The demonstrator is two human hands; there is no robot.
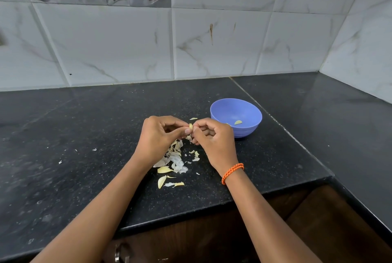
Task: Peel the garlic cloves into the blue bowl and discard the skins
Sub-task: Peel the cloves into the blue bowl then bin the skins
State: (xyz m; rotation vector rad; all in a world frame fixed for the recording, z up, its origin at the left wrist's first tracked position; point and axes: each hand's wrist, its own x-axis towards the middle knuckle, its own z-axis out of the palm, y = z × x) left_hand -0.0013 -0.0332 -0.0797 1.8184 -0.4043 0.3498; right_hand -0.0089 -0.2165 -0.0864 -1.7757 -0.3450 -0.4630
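Above the black speckled bench [84, 135], the left hand [158, 135] and right hand [214, 138] meet, each pinching one small garlic clove [190, 126] between fingertips and thumb. Just right of them stands the blue bowl [236, 116], holding a peeled clove [238, 122]. Below the hands a heap of papery skins [175, 159] lies with two unpeeled cloves [163, 170], and the right wrist wears an orange bracelet [232, 172].

You see two bare forearms, no sleeves in view on either. Your right wrist carries an orange braided cord bracelet [232, 173], wrapped in two strands, with small dark flecks along the weave. Your left hand [158, 136] and right hand [212, 138] wear no gloves or rings.
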